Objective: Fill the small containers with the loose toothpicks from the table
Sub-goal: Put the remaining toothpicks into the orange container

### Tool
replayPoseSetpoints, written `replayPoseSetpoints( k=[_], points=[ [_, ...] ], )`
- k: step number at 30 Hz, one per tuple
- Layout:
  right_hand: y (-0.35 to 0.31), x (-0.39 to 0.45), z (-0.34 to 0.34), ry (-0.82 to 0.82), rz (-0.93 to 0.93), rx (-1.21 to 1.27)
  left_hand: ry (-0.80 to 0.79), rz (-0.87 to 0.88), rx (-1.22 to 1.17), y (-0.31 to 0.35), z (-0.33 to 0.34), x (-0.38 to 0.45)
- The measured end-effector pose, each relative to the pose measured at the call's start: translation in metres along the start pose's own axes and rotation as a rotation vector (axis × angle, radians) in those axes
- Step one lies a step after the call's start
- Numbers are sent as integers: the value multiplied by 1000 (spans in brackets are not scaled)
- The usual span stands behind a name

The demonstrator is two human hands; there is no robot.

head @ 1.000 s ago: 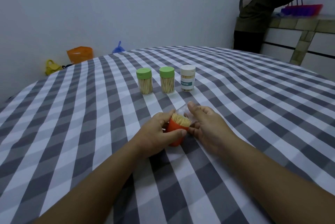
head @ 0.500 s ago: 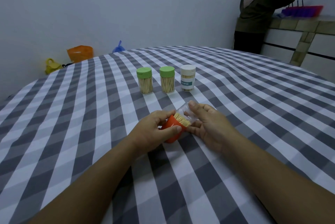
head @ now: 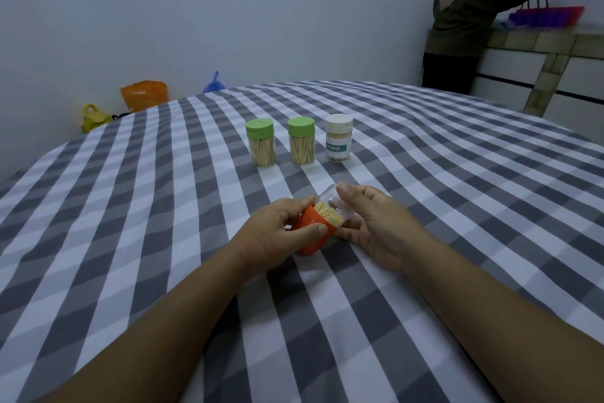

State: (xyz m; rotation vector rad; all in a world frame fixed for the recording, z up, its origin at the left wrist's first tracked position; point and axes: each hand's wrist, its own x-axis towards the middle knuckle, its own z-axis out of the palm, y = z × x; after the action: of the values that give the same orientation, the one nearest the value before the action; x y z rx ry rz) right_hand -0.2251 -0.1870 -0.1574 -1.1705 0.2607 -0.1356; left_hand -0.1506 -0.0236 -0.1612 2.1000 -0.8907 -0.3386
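Observation:
My left hand (head: 273,232) grips an orange lid (head: 310,236), tilted to the right, with a bundle of toothpicks (head: 328,214) sticking out of it. My right hand (head: 376,223) holds a clear container body (head: 330,198) over the tips of those toothpicks. Both hands are just above the checked tablecloth (head: 163,206). Further back stand three filled, capped containers in a row: two with green lids (head: 260,148) (head: 301,145) and one with a white lid (head: 339,138) and a label. No loose toothpicks show on the cloth.
A person (head: 470,20) stands at the far right by a tiled counter (head: 539,43) with a purple and red tray (head: 549,15). Orange (head: 143,95), yellow (head: 93,118) and blue (head: 213,86) bags lie on the floor by the wall beyond the table.
Both hands with the orange lid and clear body have shifted slightly away from me and tilted the piece further right. The row of three containers has not moved.

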Motion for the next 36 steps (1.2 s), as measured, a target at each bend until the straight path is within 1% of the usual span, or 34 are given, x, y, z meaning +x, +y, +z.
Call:
replayPoseSetpoints(
  k=[10, 16, 28, 36],
  points=[
    [-1, -1, -2, -16, 1, -93, -13, -65, -174, -1, 2, 1],
    [-2, -1, -1, 14, -6, -162, -8, -82, -142, -1, 2, 1],
    [-1, -1, -1, 23, -29, -181, -20, -68, -126, 1, 1, 0],
    [0, 1, 0, 73, -53, -245, 1, -76, -81, 2, 3, 0]
  ],
)
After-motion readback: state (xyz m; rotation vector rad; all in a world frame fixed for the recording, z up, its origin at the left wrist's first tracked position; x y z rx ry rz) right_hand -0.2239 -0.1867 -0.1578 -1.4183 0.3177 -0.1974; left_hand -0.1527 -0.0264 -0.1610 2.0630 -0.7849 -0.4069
